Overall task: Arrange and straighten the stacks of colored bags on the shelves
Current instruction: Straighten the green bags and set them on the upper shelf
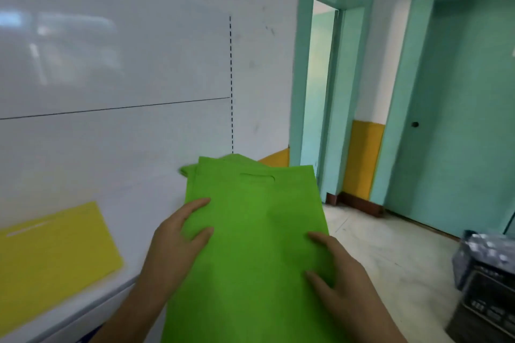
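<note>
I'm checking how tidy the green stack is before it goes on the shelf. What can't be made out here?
- Green bags, head view: near end cut off by the bottom edge; lower bags covered by the top one, so no count.
- Left hand and right hand: fingers beneath the stack hidden.
- Yellow bag: blurred, left end cropped.

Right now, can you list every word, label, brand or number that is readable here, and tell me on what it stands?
No text can be read.
Dark box at lower right: pale marks on its side, too blurred to read.
Green bags, yellow bag, white panel: no print visible.
</note>
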The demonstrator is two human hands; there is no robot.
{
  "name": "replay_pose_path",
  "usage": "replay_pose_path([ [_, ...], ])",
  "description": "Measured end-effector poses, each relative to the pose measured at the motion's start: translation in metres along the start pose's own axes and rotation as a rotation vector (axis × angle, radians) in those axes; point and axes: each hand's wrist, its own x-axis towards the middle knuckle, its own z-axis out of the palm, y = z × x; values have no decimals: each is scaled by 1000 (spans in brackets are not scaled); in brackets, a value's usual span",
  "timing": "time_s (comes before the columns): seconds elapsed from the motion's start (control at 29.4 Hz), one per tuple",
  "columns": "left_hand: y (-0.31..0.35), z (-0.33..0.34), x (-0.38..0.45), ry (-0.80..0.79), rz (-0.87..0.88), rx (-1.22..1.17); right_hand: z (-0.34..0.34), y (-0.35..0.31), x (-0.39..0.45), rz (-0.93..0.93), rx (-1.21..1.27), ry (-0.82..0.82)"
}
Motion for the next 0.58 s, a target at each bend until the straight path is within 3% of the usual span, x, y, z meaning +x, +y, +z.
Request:
replay_pose_path([
  [0.1, -1, 15, 41, -43, -35, -8, 1, 24, 53, -8, -34, 1],
  [0.17, -23, 54, 111, -63, -72, -16, 2, 63, 138, -35, -14, -25],
  [0.34, -55, 68, 189, -80, -154, -137, 14, 78, 245, -123, -36, -65],
  [0.58, -84, 75, 256, -101, -245, 102, 38, 99, 372, -223, -65, -150],
])
